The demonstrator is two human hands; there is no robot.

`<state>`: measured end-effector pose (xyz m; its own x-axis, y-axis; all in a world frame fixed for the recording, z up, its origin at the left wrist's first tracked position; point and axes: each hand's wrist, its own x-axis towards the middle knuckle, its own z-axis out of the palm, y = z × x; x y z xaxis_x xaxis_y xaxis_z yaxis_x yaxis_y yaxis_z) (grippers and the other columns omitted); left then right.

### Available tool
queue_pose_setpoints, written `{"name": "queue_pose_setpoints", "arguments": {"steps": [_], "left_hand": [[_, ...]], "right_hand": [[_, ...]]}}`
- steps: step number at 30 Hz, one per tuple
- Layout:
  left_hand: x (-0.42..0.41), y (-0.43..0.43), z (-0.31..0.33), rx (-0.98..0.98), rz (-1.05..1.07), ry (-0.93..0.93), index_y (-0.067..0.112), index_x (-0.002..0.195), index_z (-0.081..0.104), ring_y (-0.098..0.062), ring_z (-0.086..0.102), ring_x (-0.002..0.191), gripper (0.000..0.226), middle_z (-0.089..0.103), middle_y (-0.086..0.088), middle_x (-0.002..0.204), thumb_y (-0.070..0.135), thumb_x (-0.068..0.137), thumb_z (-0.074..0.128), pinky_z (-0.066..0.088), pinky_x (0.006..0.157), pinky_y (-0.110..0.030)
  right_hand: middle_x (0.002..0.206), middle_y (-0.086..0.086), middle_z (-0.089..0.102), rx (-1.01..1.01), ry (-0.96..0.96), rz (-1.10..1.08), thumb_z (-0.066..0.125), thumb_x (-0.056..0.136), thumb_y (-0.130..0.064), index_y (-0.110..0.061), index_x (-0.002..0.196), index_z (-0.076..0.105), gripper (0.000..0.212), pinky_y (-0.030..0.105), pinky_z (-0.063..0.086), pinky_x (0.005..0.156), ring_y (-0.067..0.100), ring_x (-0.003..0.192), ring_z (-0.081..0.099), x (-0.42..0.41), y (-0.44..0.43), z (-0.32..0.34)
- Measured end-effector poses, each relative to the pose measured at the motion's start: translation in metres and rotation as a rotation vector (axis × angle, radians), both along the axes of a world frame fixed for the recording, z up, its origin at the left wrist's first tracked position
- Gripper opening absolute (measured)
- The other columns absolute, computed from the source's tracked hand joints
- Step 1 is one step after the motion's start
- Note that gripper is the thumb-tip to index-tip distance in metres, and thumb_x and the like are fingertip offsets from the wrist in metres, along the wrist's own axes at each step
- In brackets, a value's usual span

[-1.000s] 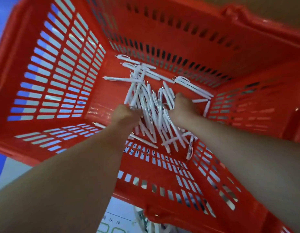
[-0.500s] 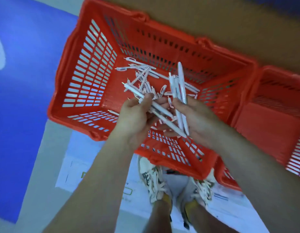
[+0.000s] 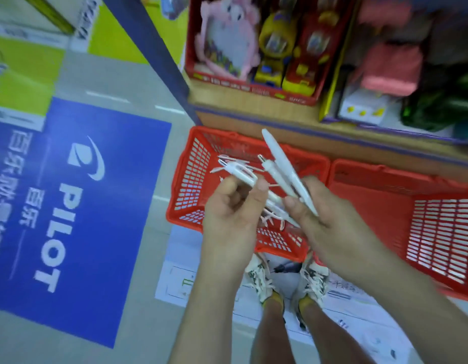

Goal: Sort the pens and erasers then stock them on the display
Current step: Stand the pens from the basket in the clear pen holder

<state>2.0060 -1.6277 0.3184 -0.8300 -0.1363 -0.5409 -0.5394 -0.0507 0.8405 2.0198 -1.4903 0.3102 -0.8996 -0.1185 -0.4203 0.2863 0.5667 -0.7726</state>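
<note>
now l hand & r hand grips hold white pens, floor sticker: "pilot".

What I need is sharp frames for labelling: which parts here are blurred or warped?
Head view: the toys on the shelf are smeared by motion blur. Head view: the left hand, right hand and pens are only slightly soft. Head view: the wide lens bends the shelf edge; the light is even, without glare.
</note>
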Motion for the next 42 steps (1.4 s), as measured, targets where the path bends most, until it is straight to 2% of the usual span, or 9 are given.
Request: {"name": "queue_pose_setpoints", "arguments": {"steps": [5, 10, 16, 19, 22, 26, 33, 37, 42], "left_hand": [[-0.011, 0.003, 0.078, 0.052, -0.063, 0.123, 0.007, 0.092, 0.060, -0.013, 0.058, 0.059, 0.013, 0.064, -0.006, 0.069, 0.003, 0.082, 0.066, 0.051, 0.059, -0.025], [-0.021, 0.029, 0.146, 0.110, -0.224, 0.177, 0.008, 0.090, 0.063, -0.014, 0.066, 0.062, 0.015, 0.070, -0.006, 0.070, -0.005, 0.082, 0.062, 0.055, 0.061, -0.022], [-0.039, 0.072, 0.200, 0.046, -0.288, 0.244, 0.011, 0.080, 0.066, -0.012, 0.052, 0.045, 0.008, 0.057, -0.005, 0.054, 0.014, 0.084, 0.061, 0.046, 0.043, -0.022], [-0.047, 0.097, 0.231, 0.048, -0.295, 0.291, 0.011, 0.078, 0.068, -0.014, 0.057, 0.047, 0.008, 0.061, -0.006, 0.055, 0.007, 0.083, 0.063, 0.050, 0.045, -0.021], [-0.054, 0.122, 0.263, 0.041, -0.331, 0.342, 0.010, 0.083, 0.068, -0.015, 0.065, 0.057, 0.012, 0.067, -0.005, 0.062, -0.001, 0.082, 0.064, 0.053, 0.055, -0.019], [-0.060, 0.155, 0.308, 0.011, -0.308, 0.383, 0.016, 0.082, 0.070, -0.017, 0.068, 0.063, 0.019, 0.070, -0.003, 0.068, -0.003, 0.080, 0.066, 0.054, 0.060, -0.018], [-0.096, 0.189, 0.362, -0.204, -0.182, 0.620, 0.028, 0.087, 0.068, -0.014, 0.069, 0.070, 0.021, 0.069, 0.009, 0.069, 0.008, 0.088, 0.063, 0.057, 0.070, -0.026], [-0.131, 0.205, 0.362, -0.460, -0.339, 0.812, 0.033, 0.088, 0.064, -0.016, 0.067, 0.075, 0.013, 0.067, 0.010, 0.074, 0.022, 0.091, 0.058, 0.056, 0.073, -0.039], [-0.174, 0.211, 0.331, -0.749, -0.597, 0.927, 0.017, 0.088, 0.061, -0.020, 0.056, 0.071, 0.012, 0.061, -0.001, 0.075, 0.020, 0.094, 0.051, 0.048, 0.065, -0.045]], "right_hand": [[0.053, 0.003, 0.051, 0.154, 0.107, 0.025, 0.030, 0.081, -0.063, -0.040, 0.087, 0.039, 0.026, 0.034, 0.037, 0.047, 0.016, 0.049, 0.050, 0.014, 0.033, 0.077], [0.062, -0.004, 0.055, 0.096, 0.145, -0.123, 0.036, 0.085, -0.058, -0.029, 0.088, 0.044, 0.030, 0.019, 0.028, 0.039, 0.011, 0.043, 0.047, 0.025, 0.062, 0.139], [0.057, -0.008, 0.051, 0.286, 0.310, -0.187, 0.030, 0.087, -0.061, -0.035, 0.094, 0.042, 0.029, 0.035, 0.040, 0.049, 0.013, 0.054, 0.051, 0.026, 0.105, 0.182], [0.065, -0.007, 0.055, 0.225, 0.348, -0.240, 0.028, 0.090, -0.063, -0.036, 0.097, 0.045, 0.033, 0.037, 0.042, 0.054, 0.012, 0.060, 0.053, 0.021, 0.128, 0.204], [0.071, -0.008, 0.057, 0.119, 0.406, -0.314, 0.038, 0.090, -0.056, -0.041, 0.092, 0.045, 0.017, 0.025, 0.038, 0.053, 0.008, 0.061, 0.052, 0.012, 0.157, 0.225], [0.071, -0.003, 0.058, 0.027, 0.440, -0.340, 0.040, 0.095, -0.048, -0.025, 0.100, 0.052, 0.026, 0.028, 0.041, 0.063, 0.008, 0.069, 0.054, -0.003, 0.193, 0.260], [0.058, -0.008, 0.047, -0.123, 0.391, -0.661, 0.045, 0.096, -0.039, -0.021, 0.085, 0.053, 0.023, 0.034, 0.037, 0.054, 0.009, 0.055, 0.044, -0.033, 0.235, 0.274], [0.065, -0.009, 0.047, -0.137, 0.335, -0.861, 0.038, 0.091, -0.057, -0.025, 0.083, 0.050, 0.035, 0.040, 0.039, 0.061, 0.019, 0.064, 0.046, -0.056, 0.244, 0.263], [0.080, 0.002, 0.054, 0.084, 0.258, -0.786, 0.036, 0.100, -0.039, -0.014, 0.109, 0.057, 0.034, 0.035, 0.036, 0.065, 0.033, 0.085, 0.057, -0.075, 0.235, 0.265]]}}
